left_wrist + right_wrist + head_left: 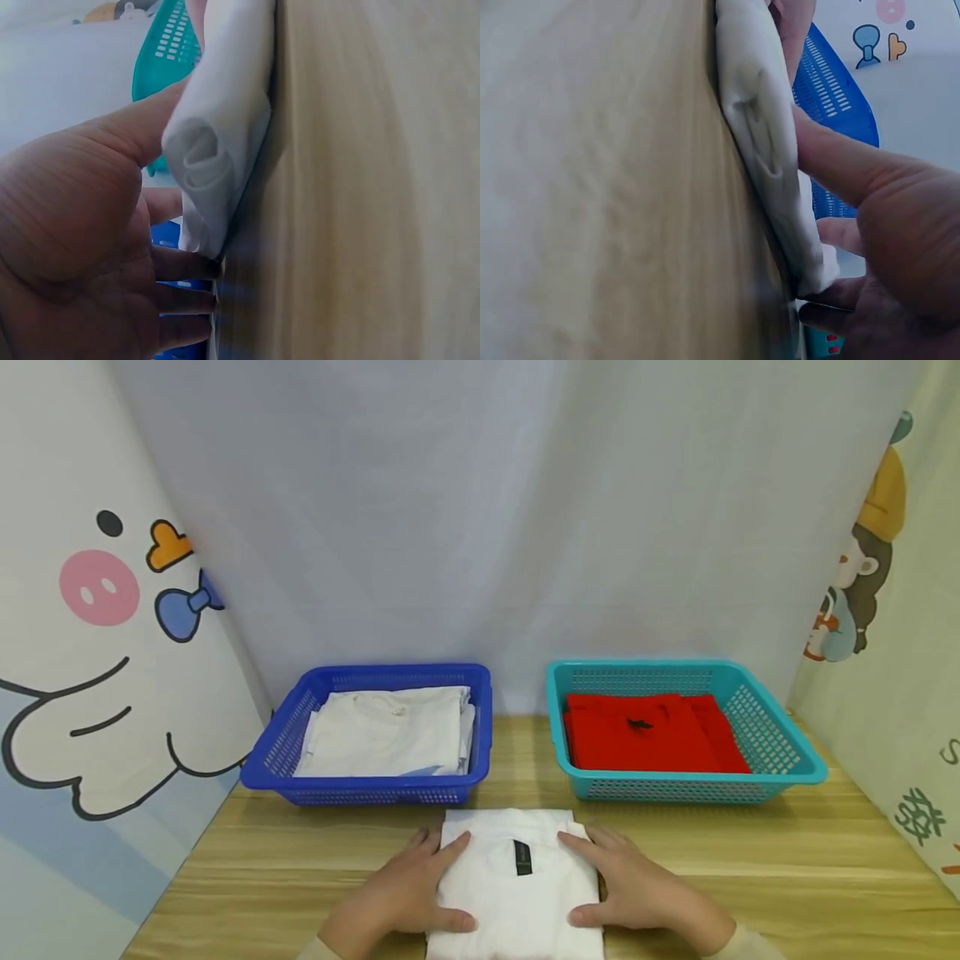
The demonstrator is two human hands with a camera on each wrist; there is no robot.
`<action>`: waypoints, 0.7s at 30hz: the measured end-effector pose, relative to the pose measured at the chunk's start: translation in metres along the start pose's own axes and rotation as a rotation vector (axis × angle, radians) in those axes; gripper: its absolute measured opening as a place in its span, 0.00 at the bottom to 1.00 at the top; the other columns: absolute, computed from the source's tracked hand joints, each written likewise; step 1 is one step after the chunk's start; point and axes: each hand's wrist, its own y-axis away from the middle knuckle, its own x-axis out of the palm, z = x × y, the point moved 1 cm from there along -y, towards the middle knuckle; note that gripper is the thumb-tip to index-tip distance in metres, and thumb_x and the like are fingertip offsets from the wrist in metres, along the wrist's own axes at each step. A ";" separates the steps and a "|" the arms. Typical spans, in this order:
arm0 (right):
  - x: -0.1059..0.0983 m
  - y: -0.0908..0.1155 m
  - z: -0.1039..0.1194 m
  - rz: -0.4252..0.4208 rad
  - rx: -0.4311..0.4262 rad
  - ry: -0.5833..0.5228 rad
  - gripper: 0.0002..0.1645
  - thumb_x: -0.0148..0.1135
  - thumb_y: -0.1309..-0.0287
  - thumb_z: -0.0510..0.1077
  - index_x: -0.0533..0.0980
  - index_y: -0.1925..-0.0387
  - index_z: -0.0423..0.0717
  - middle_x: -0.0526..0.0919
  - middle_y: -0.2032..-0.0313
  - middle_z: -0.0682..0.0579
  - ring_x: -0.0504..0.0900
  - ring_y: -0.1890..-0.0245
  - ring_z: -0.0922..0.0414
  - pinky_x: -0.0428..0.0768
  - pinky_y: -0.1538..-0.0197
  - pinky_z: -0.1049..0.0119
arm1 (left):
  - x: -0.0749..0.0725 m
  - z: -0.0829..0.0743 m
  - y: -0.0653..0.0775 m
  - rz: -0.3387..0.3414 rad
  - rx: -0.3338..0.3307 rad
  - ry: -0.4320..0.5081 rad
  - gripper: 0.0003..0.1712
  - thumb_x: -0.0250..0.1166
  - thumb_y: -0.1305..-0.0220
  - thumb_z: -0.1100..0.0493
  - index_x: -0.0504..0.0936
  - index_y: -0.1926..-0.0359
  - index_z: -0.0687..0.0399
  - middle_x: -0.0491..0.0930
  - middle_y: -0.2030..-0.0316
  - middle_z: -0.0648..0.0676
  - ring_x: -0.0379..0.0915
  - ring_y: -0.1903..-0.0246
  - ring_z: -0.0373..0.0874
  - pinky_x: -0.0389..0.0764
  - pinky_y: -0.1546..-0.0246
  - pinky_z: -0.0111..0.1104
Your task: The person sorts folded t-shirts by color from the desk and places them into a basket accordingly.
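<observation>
A folded white T-shirt [517,893] lies flat on the table, its dark neck label facing up. At its left edge my left hand [405,885] rests with thumb and index finger spread on top. My right hand [637,885] touches the right edge in the same way. The left wrist view shows the shirt's rolled side fold [206,157], with the left hand [82,225] beside it and the lower fingers straight against the table. In the right wrist view, the right thumb [840,154] lies on the layered shirt edge [769,142]; other fingertips are partly hidden.
A blue basket [375,791] with folded white clothes [390,735] stands at the back left of the wooden table [247,877]. At the back right is a turquoise basket [675,789] holding folded red clothes [645,743]. A pale curtain [480,527] hangs behind both.
</observation>
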 end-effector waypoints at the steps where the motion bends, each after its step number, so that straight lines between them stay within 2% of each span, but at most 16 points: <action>1: 0.000 0.000 0.001 -0.010 0.003 0.000 0.56 0.68 0.56 0.72 0.63 0.30 0.51 0.60 0.34 0.33 0.60 0.35 0.36 0.65 0.41 0.36 | 0.000 -0.001 0.000 -0.004 0.008 -0.005 0.60 0.67 0.56 0.25 0.59 0.27 0.48 0.57 0.33 0.72 0.50 0.33 0.70 0.60 0.38 0.58; 4: 0.002 -0.002 0.004 -0.039 0.010 -0.010 0.52 0.71 0.57 0.68 0.65 0.32 0.54 0.67 0.38 0.40 0.66 0.40 0.44 0.71 0.45 0.44 | -0.001 -0.004 -0.001 -0.042 0.048 -0.009 0.58 0.71 0.57 0.29 0.63 0.29 0.51 0.63 0.35 0.70 0.57 0.36 0.67 0.64 0.40 0.56; 8: 0.003 -0.005 0.007 -0.057 0.001 -0.074 0.48 0.75 0.55 0.58 0.67 0.33 0.55 0.72 0.42 0.46 0.70 0.45 0.50 0.73 0.46 0.49 | -0.001 -0.008 -0.002 -0.080 0.078 0.044 0.56 0.76 0.59 0.37 0.66 0.31 0.54 0.68 0.38 0.68 0.63 0.40 0.63 0.67 0.42 0.53; 11: 0.005 -0.006 0.007 -0.039 0.001 -0.158 0.45 0.75 0.54 0.53 0.67 0.33 0.58 0.73 0.41 0.48 0.72 0.44 0.51 0.72 0.44 0.51 | 0.000 -0.009 -0.003 -0.060 0.071 0.109 0.54 0.78 0.60 0.42 0.67 0.32 0.55 0.70 0.39 0.64 0.66 0.40 0.61 0.68 0.41 0.51; 15: 0.006 -0.007 0.006 -0.034 0.015 -0.265 0.36 0.72 0.49 0.53 0.71 0.37 0.63 0.73 0.40 0.49 0.71 0.42 0.51 0.72 0.43 0.51 | 0.001 -0.009 -0.007 -0.044 0.075 0.188 0.51 0.79 0.58 0.46 0.68 0.33 0.53 0.72 0.38 0.57 0.67 0.40 0.57 0.67 0.40 0.49; 18: 0.008 -0.007 0.005 -0.053 0.042 -0.401 0.32 0.71 0.47 0.53 0.73 0.39 0.61 0.72 0.40 0.47 0.70 0.42 0.49 0.73 0.45 0.55 | 0.003 -0.006 -0.011 -0.052 0.085 0.290 0.47 0.79 0.57 0.50 0.70 0.34 0.49 0.72 0.38 0.54 0.67 0.39 0.54 0.67 0.40 0.49; 21: 0.012 -0.007 0.005 -0.052 0.078 -0.633 0.34 0.71 0.47 0.49 0.72 0.38 0.54 0.71 0.42 0.43 0.73 0.47 0.49 0.78 0.52 0.59 | 0.004 -0.003 -0.013 -0.055 0.081 0.460 0.46 0.79 0.57 0.53 0.70 0.35 0.47 0.71 0.39 0.55 0.65 0.40 0.54 0.65 0.40 0.51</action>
